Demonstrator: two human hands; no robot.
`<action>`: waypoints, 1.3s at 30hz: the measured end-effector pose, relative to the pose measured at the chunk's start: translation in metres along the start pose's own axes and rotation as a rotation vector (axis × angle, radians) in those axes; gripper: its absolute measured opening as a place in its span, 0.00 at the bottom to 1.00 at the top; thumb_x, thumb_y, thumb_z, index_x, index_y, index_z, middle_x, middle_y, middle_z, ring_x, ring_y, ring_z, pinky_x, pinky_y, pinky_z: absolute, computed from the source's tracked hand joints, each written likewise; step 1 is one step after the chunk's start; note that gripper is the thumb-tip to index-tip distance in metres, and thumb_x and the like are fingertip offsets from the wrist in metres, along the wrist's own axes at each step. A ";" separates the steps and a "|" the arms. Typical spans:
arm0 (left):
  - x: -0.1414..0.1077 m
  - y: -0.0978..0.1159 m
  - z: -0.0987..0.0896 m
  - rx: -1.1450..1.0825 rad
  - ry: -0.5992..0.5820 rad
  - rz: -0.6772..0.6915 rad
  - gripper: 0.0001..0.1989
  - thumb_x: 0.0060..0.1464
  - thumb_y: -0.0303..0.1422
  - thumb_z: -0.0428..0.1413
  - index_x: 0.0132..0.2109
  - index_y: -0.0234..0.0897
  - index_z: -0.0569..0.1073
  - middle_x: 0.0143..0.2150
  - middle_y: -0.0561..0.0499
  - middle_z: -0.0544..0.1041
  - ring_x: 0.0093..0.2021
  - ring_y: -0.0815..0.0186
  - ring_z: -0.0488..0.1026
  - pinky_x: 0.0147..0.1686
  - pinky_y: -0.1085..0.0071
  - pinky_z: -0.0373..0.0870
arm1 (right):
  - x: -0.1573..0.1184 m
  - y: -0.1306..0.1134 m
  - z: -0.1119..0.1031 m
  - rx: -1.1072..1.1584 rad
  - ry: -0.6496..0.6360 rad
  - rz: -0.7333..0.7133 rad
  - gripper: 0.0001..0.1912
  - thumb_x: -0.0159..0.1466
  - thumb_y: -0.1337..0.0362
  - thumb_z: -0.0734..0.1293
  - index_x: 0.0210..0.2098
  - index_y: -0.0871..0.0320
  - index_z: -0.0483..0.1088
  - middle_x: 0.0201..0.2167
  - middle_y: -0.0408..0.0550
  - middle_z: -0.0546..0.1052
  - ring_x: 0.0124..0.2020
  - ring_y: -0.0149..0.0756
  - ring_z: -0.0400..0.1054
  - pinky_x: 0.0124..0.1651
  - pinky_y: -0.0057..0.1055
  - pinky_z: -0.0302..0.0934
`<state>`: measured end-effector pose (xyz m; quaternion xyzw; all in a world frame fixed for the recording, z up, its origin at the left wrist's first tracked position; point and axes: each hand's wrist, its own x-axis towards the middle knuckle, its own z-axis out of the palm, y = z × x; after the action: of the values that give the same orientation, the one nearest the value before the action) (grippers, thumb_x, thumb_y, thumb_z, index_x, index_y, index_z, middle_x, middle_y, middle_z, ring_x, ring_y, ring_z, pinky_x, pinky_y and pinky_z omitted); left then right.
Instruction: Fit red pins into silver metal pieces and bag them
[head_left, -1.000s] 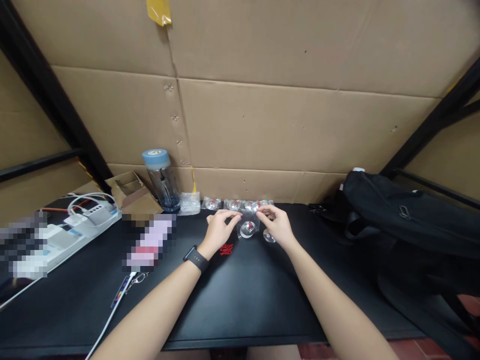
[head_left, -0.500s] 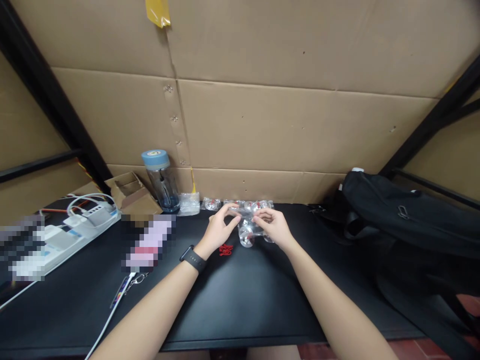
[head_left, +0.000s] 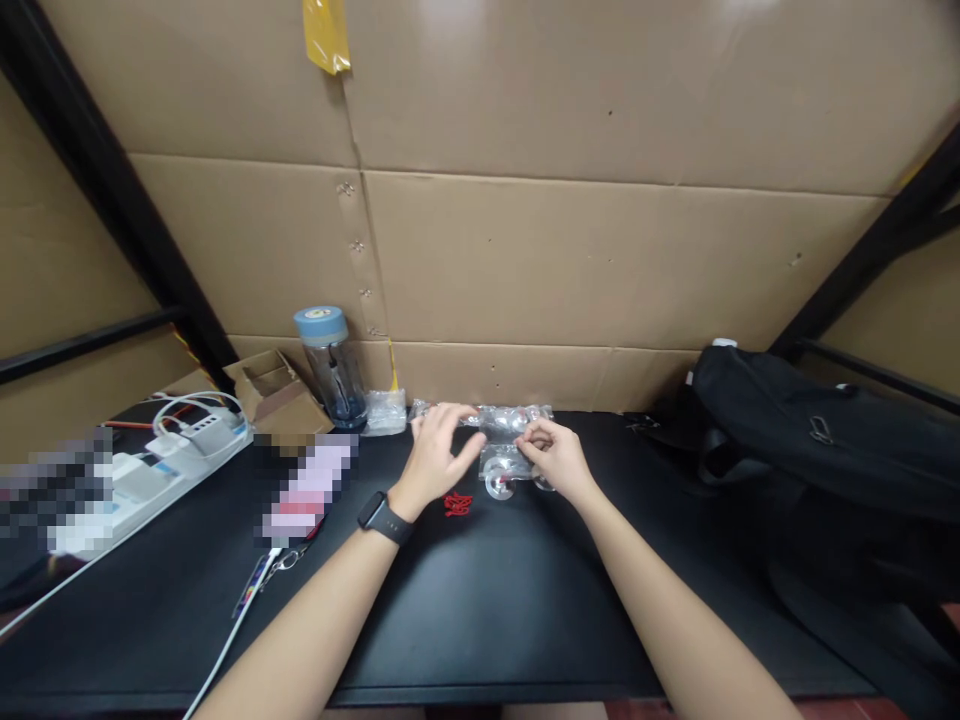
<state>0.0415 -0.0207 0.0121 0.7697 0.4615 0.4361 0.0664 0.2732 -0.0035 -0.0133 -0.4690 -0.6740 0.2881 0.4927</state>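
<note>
My right hand (head_left: 556,457) pinches the edge of a small clear plastic bag (head_left: 501,462) above the black tabletop. My left hand (head_left: 441,452) is to the left of that bag, thumb and fingers apart, with nothing seen between them. Under and just in front of the bag lie shiny round pieces (head_left: 500,484), partly covered by it and by my right hand. A tangle of red cords (head_left: 457,504) rests below my left hand. Behind my hands, a row of clear packets (head_left: 517,418) holding round pieces with red bits lies along the back, partly hidden by my fingers.
A stack of clear bags (head_left: 385,412) sits beside a blue-lidded bottle (head_left: 330,370) and an opened cardboard box (head_left: 279,398). At left are a power strip (head_left: 161,475) and a blurred phone (head_left: 311,487) on a cable. A black backpack (head_left: 832,450) fills the right side.
My left hand has come away from the plastic bag and opened, moving slightly left. The bag stays in my right hand. The whole view has shifted slightly.
</note>
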 end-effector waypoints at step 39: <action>0.006 -0.063 -0.024 0.616 0.012 -0.297 0.15 0.58 0.27 0.49 0.47 0.43 0.78 0.53 0.42 0.76 0.56 0.49 0.63 0.50 0.51 0.54 | -0.018 -0.016 0.004 -0.609 -0.490 -0.084 0.19 0.52 0.59 0.77 0.43 0.53 0.77 0.44 0.50 0.68 0.47 0.44 0.63 0.53 0.38 0.61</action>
<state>-0.0160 0.0124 -0.0010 0.6754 0.6789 0.2664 -0.1094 0.2649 -0.0264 -0.0081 -0.4830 -0.8449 0.1579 0.1671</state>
